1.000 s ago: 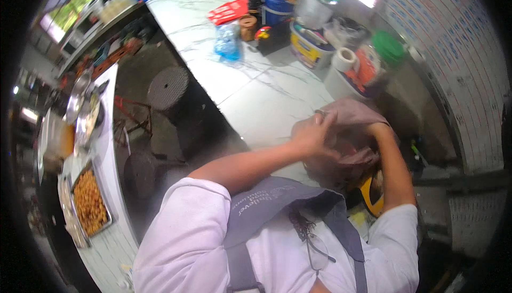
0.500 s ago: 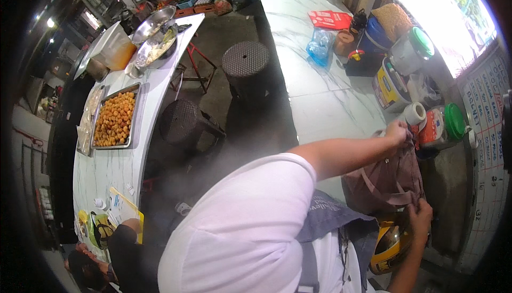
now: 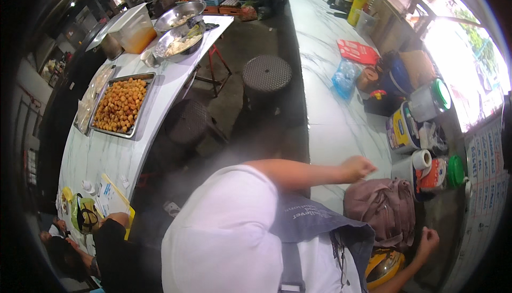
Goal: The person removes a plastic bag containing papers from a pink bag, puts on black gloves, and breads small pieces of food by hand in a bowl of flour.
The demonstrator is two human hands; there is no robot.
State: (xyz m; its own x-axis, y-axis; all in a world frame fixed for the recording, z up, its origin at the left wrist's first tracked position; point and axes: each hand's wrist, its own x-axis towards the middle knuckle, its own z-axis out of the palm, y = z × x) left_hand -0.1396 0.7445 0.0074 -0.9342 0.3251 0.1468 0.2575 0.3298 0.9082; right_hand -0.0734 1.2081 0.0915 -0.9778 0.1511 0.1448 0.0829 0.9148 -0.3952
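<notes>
My left hand (image 3: 355,168) is just above the upper left of a dusky-pink backpack (image 3: 377,213), fingers curled together; whether they hold anything is unclear. My right hand (image 3: 428,241) is at the bag's right, fingers pinched; what they hold, if anything, is too small to make out. The backpack rests at the near end of the marble-patterned counter (image 3: 333,138). Beneath it sits a yellow, dark-visored object (image 3: 383,267). A paper roll (image 3: 421,159) and a green-lidded jar (image 3: 454,171) stand just beyond the bag.
A second table (image 3: 80,165) at left holds a tray of fried balls (image 3: 120,103), steel bowls (image 3: 183,45) and a plastic container (image 3: 130,31). Stools (image 3: 266,74) stand between the surfaces. Another person (image 3: 112,255) is at lower left. Jars, bags and tubs line the right counter's back.
Both hands were handling the backpack; they have since come away from it, apart on either side, and the bag now sits upright. The view has swung rightward, revealing more of the left table.
</notes>
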